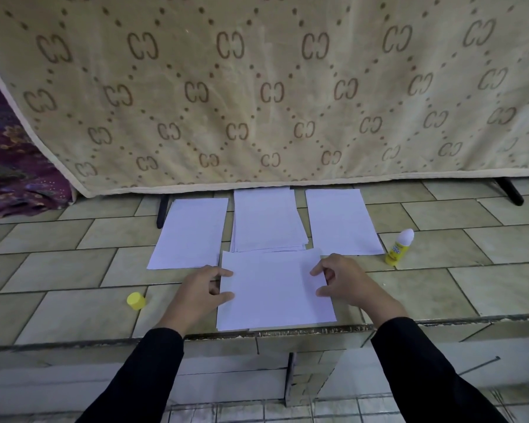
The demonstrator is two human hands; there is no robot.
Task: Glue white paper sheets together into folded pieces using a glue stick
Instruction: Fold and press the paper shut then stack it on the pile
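**Tiled surface point(74, 270), paper laid out**

Behind it hangs a patterned cloth point(257, 87). Our left hand point(199, 288) and right hand point(345, 282) pinch the side edges of the front sheet point(275, 291), fingers curled on it, close to the near rim. Beyond it lie a left pile point(190, 236), a middle pile point(268, 221) and a right pile point(341, 222). The uncapped glue stick point(399, 247) stands just right of them; its yellow cap point(136, 300) sits left of our left hand.
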